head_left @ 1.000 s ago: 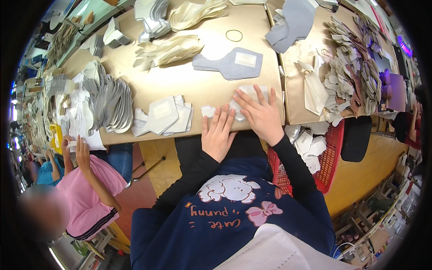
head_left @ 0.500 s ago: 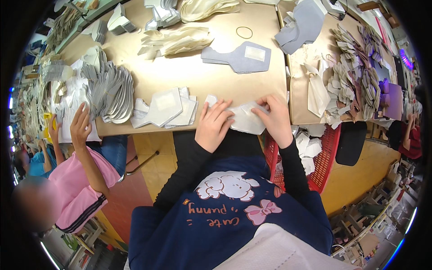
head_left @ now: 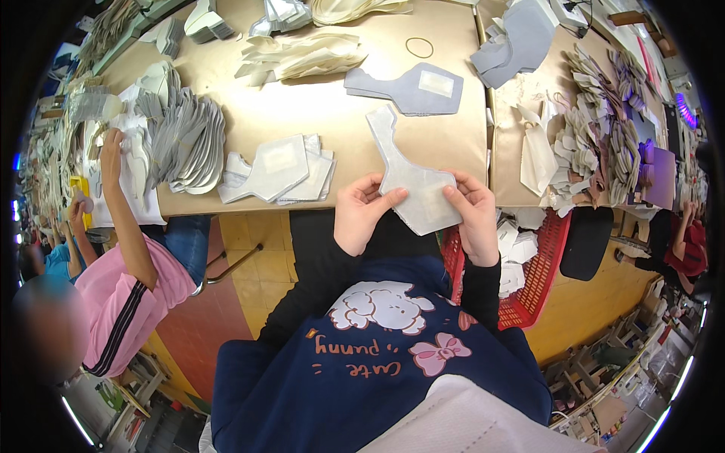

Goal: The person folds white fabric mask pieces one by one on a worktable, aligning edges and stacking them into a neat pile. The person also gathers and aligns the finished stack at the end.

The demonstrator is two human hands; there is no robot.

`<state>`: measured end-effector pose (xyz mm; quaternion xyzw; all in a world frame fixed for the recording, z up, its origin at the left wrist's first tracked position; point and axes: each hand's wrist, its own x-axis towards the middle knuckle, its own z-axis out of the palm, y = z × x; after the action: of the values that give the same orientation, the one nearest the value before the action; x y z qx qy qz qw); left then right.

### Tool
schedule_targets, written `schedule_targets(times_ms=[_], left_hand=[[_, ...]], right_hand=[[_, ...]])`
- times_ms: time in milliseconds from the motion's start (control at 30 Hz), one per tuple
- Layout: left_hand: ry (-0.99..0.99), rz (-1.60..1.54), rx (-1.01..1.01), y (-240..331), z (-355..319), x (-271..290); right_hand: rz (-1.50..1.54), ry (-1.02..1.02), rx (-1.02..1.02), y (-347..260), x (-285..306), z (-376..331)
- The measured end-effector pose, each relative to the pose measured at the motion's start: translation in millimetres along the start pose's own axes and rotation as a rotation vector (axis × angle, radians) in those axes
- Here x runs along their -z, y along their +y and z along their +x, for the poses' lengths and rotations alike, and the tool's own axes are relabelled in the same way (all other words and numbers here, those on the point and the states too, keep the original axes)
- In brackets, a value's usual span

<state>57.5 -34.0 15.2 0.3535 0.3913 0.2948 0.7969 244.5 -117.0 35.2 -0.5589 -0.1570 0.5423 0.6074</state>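
Note:
A pale grey cut piece (head_left: 420, 198), with a wide body and a narrow curved arm, is held up at the table's near edge. My left hand (head_left: 365, 211) pinches its left side between thumb and fingers. On its right side, my right hand (head_left: 473, 214) grips the edge with the thumb on top. A faint lighter rectangle shows on the piece's body. To the left lies a small stack of similar pale pieces (head_left: 279, 170). Beyond the held piece are darker grey-blue pieces (head_left: 415, 94), the top one bearing a cream rectangular patch.
A rubber band (head_left: 419, 47) and cream piece bundles (head_left: 302, 57) lie farther back. Fanned grey pieces (head_left: 189, 143) stand left, near a co-worker in a pink shirt (head_left: 136, 287). A red basket (head_left: 540, 272) with white scraps is below the table at right.
The pale piece has been lifted off the table and tilted up, its narrow arm now pointing away. My left hand has gone from lying flat to pinching it. The co-worker's arm reached farther forward.

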Motion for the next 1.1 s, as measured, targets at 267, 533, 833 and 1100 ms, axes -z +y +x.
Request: schedule_targets(times_ms=[267, 533, 833, 1100], left_hand=[[-0.168, -0.111, 0.023, 15.7, -2.7, 13.1], [-0.186, -0.161, 0.040, 14.2, 1.6, 21.7], [0.240, 0.413, -0.450, 16.7, 4.2, -4.1], [-0.041, 0.444, -0.316, 3.2, 8.1, -18.0]], right_hand=[[0.139, -0.016, -0.032, 0.9, 0.5, 5.1], [0.157, -0.129, -0.002, -4.9, -0.7, -1.9], [0.051, -0.073, 0.044, 0.9, -11.7, -0.3], [-0.244, -0.111, 0.119, 14.7, -12.2, 1.6]])
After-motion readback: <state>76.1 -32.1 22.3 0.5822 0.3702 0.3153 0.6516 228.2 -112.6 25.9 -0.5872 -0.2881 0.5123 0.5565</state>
